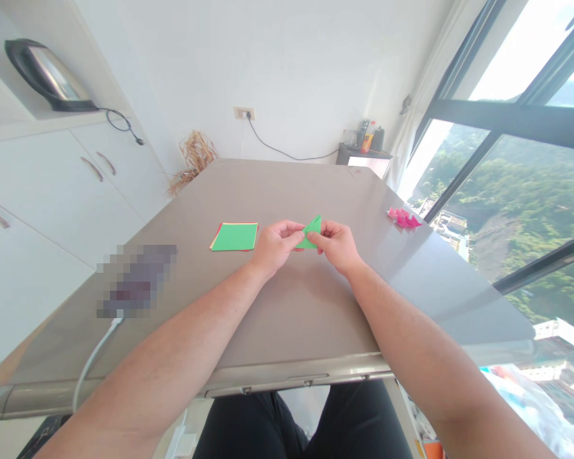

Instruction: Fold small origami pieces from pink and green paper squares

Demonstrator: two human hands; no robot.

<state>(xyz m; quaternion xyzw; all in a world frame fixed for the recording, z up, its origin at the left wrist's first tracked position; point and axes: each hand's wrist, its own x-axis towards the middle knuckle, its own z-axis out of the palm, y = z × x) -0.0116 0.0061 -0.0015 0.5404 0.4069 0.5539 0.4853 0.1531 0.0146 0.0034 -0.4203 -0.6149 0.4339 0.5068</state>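
A small folded piece of green paper point(314, 227) is held between both hands above the middle of the table. My left hand point(278, 245) pinches its left side with thumb and fingers. On the other side, my right hand point(335, 244) grips the paper, its thumb lying across the front. The paper has a pointed top with a crease near it; its lower part is partly covered by the fingers. Just left of my left hand lies a stack of square paper point(234, 236), green on top with red and yellow edges showing beneath.
Pink folded paper pieces point(404, 218) lie near the table's right edge by the window. A blurred-out dark object point(136, 284) with a white cable point(95, 357) rests at left. The grey table point(287, 185) reaches toward a wall socket point(243, 113).
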